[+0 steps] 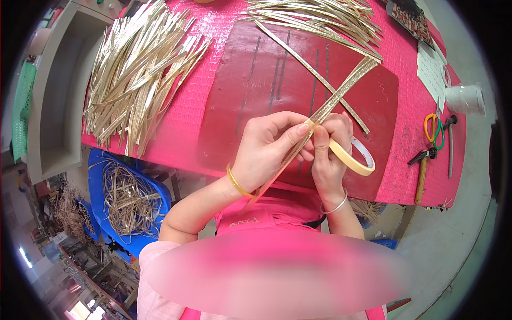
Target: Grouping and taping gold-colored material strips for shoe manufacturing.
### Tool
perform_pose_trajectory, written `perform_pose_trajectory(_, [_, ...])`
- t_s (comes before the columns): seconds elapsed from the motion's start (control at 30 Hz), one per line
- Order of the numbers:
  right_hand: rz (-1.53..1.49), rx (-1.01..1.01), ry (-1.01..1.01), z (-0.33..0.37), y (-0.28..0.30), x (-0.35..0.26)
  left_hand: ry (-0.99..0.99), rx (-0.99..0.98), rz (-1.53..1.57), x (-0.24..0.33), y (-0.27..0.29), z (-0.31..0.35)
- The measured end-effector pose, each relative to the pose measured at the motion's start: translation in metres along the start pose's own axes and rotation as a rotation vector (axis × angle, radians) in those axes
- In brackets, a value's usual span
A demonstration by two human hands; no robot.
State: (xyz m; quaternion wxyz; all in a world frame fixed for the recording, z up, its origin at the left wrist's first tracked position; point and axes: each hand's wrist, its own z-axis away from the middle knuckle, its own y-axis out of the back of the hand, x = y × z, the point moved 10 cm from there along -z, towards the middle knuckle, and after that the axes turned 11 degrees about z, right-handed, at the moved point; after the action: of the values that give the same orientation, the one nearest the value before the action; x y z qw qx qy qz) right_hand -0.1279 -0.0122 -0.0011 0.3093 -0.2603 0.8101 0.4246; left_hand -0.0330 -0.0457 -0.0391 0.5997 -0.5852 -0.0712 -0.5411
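Hands at work over a pink-covered bench (202, 32): the left hand (264, 152) and the right hand (328, 154) meet above a dark red mat (250, 96), both pinching a long gold strip (341, 93) that runs from the fingertips out toward one o'clock and trails back under the left wrist toward seven o'clock. The left grip is pressed together, thumb laid along the strip; the right grip is likewise closed on the strip, with a roll of pale tape (354, 157) hanging at its three o'clock side, seemingly looped over the fingers. The strip looks thin, flat and very light, springy rather than limp, with a textured metallic face that is probably slick; it would likely crease if bent sharply, so the sound place to hold it is flat between thumb and forefinger close to the working point, as both hands do. A second, narrower strip (314, 72) lies crossed beneath it on the mat. Loose heaps of similar gold strips lie at eleven o'clock (138, 69) and at twelve o'clock (320, 18), near enough to snag a swinging end. At three o'clock rest a hammer (421, 170), scissors with yellow and green handles (433, 130), and a white spool (465, 98), all well apart from the hands. Below the bench at eight o'clock, a blue bin (104, 176) holds tangled offcuts.
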Motion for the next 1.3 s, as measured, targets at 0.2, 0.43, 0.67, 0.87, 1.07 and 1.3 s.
perform_pose_trajectory(0.2, [-0.104,-0.144,0.083,-0.003,-0.002,-0.007,-0.237,-0.09,-0.502,0.026,-0.008,0.003])
perform_pose_trajectory(0.43, [0.092,-0.762,0.281,0.008,-0.011,0.01,0.052,0.115,-0.271,0.043,0.048,0.018])
perform_pose_trajectory(0.67, [-0.603,-0.372,-0.36,-0.011,-0.027,0.017,0.171,-0.028,-0.132,0.004,0.015,0.008])
perform_pose_trajectory(0.87, [-0.706,-0.088,-0.327,-0.007,-0.017,0.016,-0.031,0.04,-0.079,0.008,0.018,0.002])
perform_pose_trajectory(1.07, [-0.632,-0.081,-0.362,-0.007,-0.014,0.017,-0.013,0.048,-0.053,0.004,0.021,-0.001])
perform_pose_trajectory(1.3, [0.271,-0.073,-0.26,-0.023,0.045,0.052,-0.168,0.286,-0.494,0.106,0.083,0.008])
